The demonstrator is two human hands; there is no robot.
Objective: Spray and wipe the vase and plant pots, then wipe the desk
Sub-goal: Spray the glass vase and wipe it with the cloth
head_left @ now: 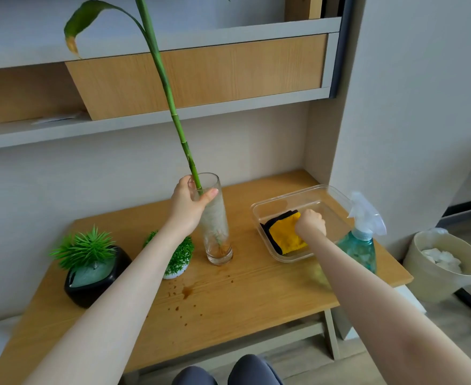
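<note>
A tall glass vase (218,234) stands upright on the wooden desk (256,290), with a long green bamboo stalk (170,101) leaning out of it. My left hand (188,204) grips the vase near its rim. My right hand (310,222) reaches into a clear plastic tub (273,207) and closes on a yellow and black cloth (283,236). A teal spray bottle (361,243) stands just right of the tub. To the left sit a black pot (89,284) with a spiky green plant and a small white pot (177,270), partly hidden by my left forearm.
Brown drops and a small puddle (187,291) stain the desk in front of the vase. A beige bin (443,263) with white paper stands on the floor to the right. Shelves (195,79) hang above the desk. My knees show below the front edge.
</note>
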